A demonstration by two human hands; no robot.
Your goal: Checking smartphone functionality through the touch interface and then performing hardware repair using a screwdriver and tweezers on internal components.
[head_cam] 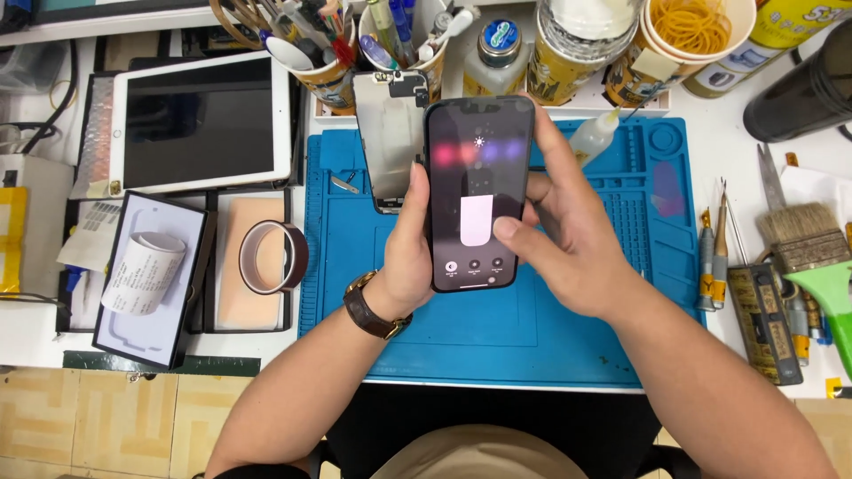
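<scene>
A dark phone (pixel 479 191) is being held upright above a blue work mat (pixel 586 328), its screen lit and showing a tall brightness slider. The left hand (pixel 404 257) is gripping the phone's left edge, fingers wrapped around the back, a brown-strapped watch (pixel 373 306) on the wrist. The right hand (pixel 572 239) is cupping the right edge while its thumb is pressing on the lower part of the slider. By the look of it, the screen is being tested, with the brightness control under the thumb; the next move would call for a steady slide of the thumb along the slider while the left hand is keeping the phone still.

Just behind the phone, a bare phone frame (pixel 389 142) is lying on the mat. Left of the mat, a white tablet (pixel 204 120), a roll of brown tape (pixel 273 257) and a rolled paper slip (pixel 142 270) are lying. Cups of tools (pixel 328 44) are standing along the back. To the right, a brush (pixel 803 235) and screwdrivers (pixel 714 257) are resting.
</scene>
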